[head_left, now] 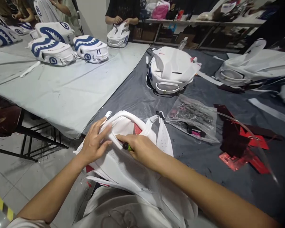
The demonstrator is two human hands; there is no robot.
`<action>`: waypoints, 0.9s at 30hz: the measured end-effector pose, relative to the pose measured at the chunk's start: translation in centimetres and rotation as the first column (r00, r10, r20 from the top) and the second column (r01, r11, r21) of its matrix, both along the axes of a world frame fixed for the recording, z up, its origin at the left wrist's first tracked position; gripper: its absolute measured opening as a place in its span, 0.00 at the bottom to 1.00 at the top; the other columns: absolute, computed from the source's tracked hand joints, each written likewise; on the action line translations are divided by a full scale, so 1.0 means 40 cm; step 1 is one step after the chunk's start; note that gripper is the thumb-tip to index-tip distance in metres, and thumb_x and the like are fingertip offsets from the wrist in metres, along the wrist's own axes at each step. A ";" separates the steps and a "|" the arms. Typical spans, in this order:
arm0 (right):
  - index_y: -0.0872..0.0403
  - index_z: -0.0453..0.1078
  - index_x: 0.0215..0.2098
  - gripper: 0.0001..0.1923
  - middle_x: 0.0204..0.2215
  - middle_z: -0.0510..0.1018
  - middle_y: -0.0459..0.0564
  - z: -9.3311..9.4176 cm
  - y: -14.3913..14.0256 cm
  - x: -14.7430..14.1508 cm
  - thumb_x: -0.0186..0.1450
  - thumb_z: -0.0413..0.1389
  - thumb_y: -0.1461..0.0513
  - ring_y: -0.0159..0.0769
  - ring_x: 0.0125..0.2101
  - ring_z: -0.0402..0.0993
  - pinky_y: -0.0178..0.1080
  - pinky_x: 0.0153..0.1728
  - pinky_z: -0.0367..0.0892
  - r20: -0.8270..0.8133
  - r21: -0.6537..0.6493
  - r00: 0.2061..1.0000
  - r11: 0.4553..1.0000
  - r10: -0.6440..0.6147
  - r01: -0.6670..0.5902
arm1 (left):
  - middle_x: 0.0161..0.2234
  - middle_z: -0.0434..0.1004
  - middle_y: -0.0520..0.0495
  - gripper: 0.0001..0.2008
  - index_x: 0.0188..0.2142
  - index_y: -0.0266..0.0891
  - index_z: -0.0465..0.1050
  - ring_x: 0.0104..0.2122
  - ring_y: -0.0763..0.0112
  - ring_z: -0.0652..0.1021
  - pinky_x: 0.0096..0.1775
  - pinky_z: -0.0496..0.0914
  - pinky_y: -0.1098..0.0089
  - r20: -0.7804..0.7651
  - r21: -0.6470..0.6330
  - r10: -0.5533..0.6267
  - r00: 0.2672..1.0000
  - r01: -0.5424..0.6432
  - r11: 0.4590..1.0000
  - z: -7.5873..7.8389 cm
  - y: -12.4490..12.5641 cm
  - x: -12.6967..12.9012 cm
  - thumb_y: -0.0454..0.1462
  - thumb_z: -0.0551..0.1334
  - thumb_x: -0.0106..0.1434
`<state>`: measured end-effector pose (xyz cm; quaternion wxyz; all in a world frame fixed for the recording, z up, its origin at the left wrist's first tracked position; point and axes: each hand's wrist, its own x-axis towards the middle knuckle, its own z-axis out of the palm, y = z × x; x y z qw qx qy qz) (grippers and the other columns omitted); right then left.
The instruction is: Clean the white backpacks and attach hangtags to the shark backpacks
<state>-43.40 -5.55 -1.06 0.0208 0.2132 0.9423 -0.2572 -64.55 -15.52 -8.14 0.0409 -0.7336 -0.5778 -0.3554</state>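
A white backpack [137, 171] leans over my lap against the table edge, its straps and padded rim towards the table. My left hand [93, 141] rests against its left side near the rim, with thumb and fingers apart. My right hand [142, 148] is closed around a tool with a green and black handle [126, 146]. The handle's dark end shows beside the curled fingers; the tool's working end is hidden, so I cannot tell its kind. That hand is at the bag's rim opening. A red patch [137, 129] shows inside the bag, just beyond the right hand.
Another white backpack [172, 71] stands farther back on the dark table cover [133, 95]. To the right lie a clear plastic bag [193, 117] with small items and red scraps [239, 158]. Finished-looking bags [51, 52] sit on the pale table; a person [122, 15] works behind it.
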 end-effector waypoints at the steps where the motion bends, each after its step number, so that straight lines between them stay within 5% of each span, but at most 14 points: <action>1: 0.53 0.68 0.57 0.25 0.37 0.79 0.50 -0.003 -0.010 0.005 0.62 0.54 0.73 0.35 0.33 0.72 0.34 0.30 0.55 0.023 0.062 1.000 0.998 0.021 -0.022 | 0.69 0.52 0.37 0.31 0.67 0.49 0.55 0.66 0.51 0.60 0.62 0.62 0.47 -0.040 0.001 -0.035 0.999 0.035 0.999 0.006 0.000 -0.001 0.35 0.62 0.67; 5: 0.56 0.66 0.57 0.23 0.39 0.77 0.52 -0.009 -0.055 0.015 0.65 0.54 0.71 0.35 0.29 0.71 0.37 0.25 0.51 0.065 0.216 0.993 0.970 0.098 -0.110 | 0.67 0.49 0.37 0.23 0.57 0.46 0.65 0.66 0.54 0.60 0.60 0.68 0.50 -0.084 0.000 -0.127 0.988 0.127 0.992 0.023 -0.004 -0.011 0.27 0.59 0.65; 10: 0.56 0.68 0.53 0.19 0.39 0.76 0.51 -0.009 -0.073 0.018 0.63 0.54 0.71 0.36 0.28 0.71 0.40 0.23 0.48 0.040 0.192 0.991 0.973 0.125 -0.131 | 0.62 0.56 0.40 0.21 0.52 0.46 0.67 0.64 0.53 0.64 0.60 0.70 0.50 -0.057 0.170 -0.133 0.990 0.141 0.975 -0.001 -0.012 -0.014 0.26 0.61 0.63; 14: 0.55 0.70 0.47 0.14 0.40 0.79 0.52 -0.005 -0.065 -0.003 0.63 0.55 0.71 0.38 0.34 0.74 0.37 0.29 0.54 0.042 0.036 0.994 0.995 -0.096 0.095 | 0.57 0.60 0.43 0.22 0.51 0.49 0.68 0.62 0.53 0.68 0.58 0.72 0.49 -0.045 0.222 -0.095 0.994 0.103 0.969 -0.017 -0.013 -0.013 0.26 0.62 0.62; 19: 0.54 0.72 0.43 0.10 0.39 0.80 0.51 -0.013 -0.067 -0.065 0.64 0.56 0.70 0.39 0.38 0.76 0.37 0.34 0.57 -0.083 -0.093 0.925 0.927 -0.370 0.363 | 0.54 0.61 0.45 0.23 0.52 0.50 0.67 0.62 0.53 0.68 0.57 0.73 0.49 -0.057 0.219 -0.094 0.994 0.104 0.970 -0.015 -0.004 -0.009 0.25 0.62 0.61; 22: 0.54 0.73 0.40 0.08 0.37 0.81 0.50 -0.021 -0.064 -0.100 0.65 0.55 0.70 0.37 0.37 0.75 0.36 0.35 0.58 -0.220 -0.127 0.884 0.911 -0.413 0.393 | 0.54 0.60 0.44 0.23 0.53 0.50 0.66 0.63 0.52 0.67 0.58 0.72 0.49 -0.046 0.219 -0.125 0.991 0.133 0.967 -0.015 0.000 -0.009 0.25 0.61 0.62; 27: 0.57 0.74 0.37 0.04 0.33 0.81 0.53 -0.008 -0.046 -0.127 0.67 0.56 0.68 0.38 0.34 0.75 0.36 0.32 0.56 -0.179 -0.033 0.923 0.940 -0.340 0.340 | 0.54 0.58 0.43 0.21 0.52 0.46 0.66 0.64 0.53 0.65 0.59 0.72 0.50 -0.065 0.233 -0.138 0.988 0.149 0.961 -0.021 -0.001 -0.015 0.24 0.60 0.63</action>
